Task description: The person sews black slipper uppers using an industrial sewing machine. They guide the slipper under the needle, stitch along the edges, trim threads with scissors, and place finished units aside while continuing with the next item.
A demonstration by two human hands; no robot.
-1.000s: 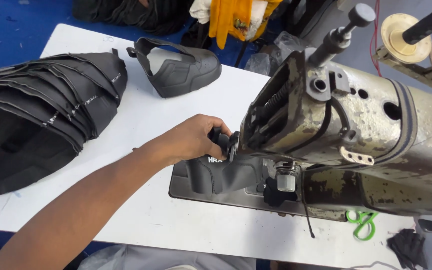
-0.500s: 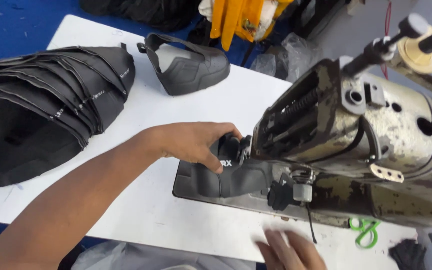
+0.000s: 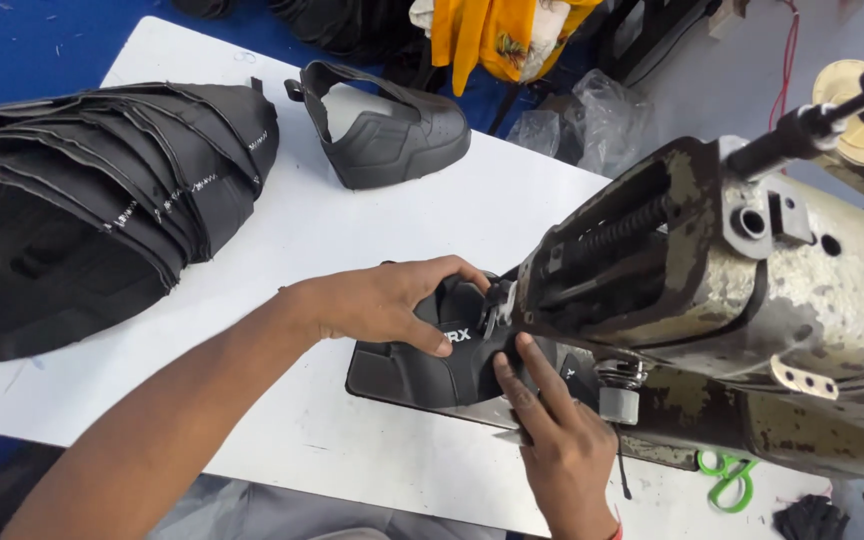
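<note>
Right hand (image 3: 552,450) now up at the black shoe upper (image 3: 442,365), fingers pressing; left hand (image 3: 392,300) fingers clasp it under the sewing machine (image 3: 752,300), positioning for stitching

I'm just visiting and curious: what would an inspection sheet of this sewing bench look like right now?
Surface: white table, a few faint marks, otherwise bare where visible.
Job's things: black shoe upper lying under the head of the worn grey sewing machine.
Clutter: stack of black cut pieces at far left; a finished black upper behind; green scissors near the machine base.
Hands: left hand grips the upper from above; right hand presses its fingers on it beside the needle area.
Cables: thin red thread at upper right; no power cable seen.
Surroundings: blue floor, yellow cloth, clear plastic bags.
</note>
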